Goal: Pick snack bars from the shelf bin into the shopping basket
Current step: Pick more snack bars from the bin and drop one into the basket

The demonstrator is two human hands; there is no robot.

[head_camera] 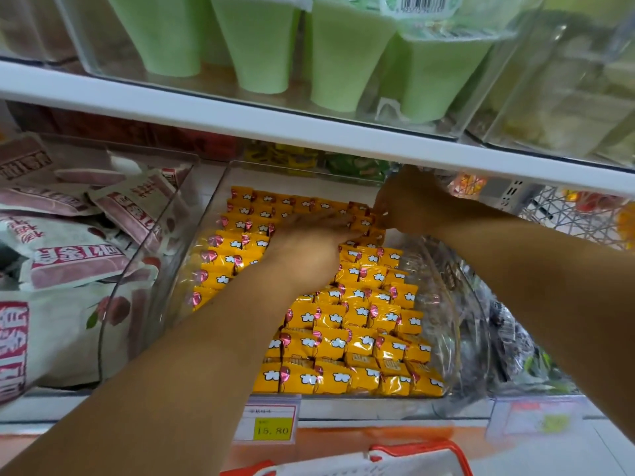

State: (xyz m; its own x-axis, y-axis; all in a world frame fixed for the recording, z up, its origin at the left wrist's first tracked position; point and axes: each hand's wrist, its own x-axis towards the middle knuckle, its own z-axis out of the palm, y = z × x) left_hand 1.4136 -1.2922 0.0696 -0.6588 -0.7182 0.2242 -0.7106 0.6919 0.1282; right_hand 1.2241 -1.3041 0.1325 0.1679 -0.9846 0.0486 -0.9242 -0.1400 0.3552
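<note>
Step in hand is judged to be the pick itself: both hands are inside the clear shelf bin [161, 249], and no bar has left it. Snack bars [343, 324], in yellow wrappers, fill the bin in tight rows from its front edge to its back wall. Left hand [309, 245] lies over the middle rows of the bin, palm down, forearm entering across the bin's front left corner; its fingers [330, 223] stretch almost straight toward the bin's back right, flat on the wrappers and blurred, with nothing seen held. Right hand [409, 204] is at the bin's back right corner, wrist bent downward, forearm entering over the bin's right wall; its fingers [379, 209] curl onto the rearmost bars and appear to pinch packet ends there. Shopping basket [417, 449] sits below the bin's front edge, only its red rim showing, beneath the price tag [268, 424]. Next move, in my judgement, calls for a secure gather, a lift clear of the bin's front wall, then a lowering to the basket.
</note>
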